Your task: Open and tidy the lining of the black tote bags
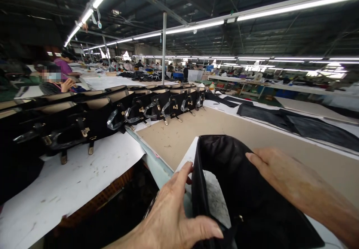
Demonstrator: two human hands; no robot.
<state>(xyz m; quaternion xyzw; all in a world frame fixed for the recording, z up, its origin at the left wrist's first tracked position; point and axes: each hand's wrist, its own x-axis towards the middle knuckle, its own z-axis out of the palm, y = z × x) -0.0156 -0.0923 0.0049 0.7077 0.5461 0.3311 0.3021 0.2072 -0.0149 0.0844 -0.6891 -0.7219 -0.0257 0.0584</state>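
Observation:
A black bag body point(266, 211) stands in front of me, its mouth facing up and toward me. My right hand point(269, 163) grips its right rim, with the thumb on top and the other fingers hidden behind the material. My left hand point(174, 207) is spread along the left side. Its fingertips touch the outer edge, and the thumb stretches across the near rim. Within the opening shows a pale, stained patch point(217, 196); whether it is the table sheet or a lining, I cannot tell. A small metallic bit point(240, 217) glints near the bag's inner front.
Rows of black handbags point(98, 118) with plastic-wrapped handles and metal clasps line the left table, over a white sheet point(92, 174). A brown board point(230, 121) covers the table ahead. Flat black panels point(297, 123) lie at right. A masked person point(52, 78) sits far left.

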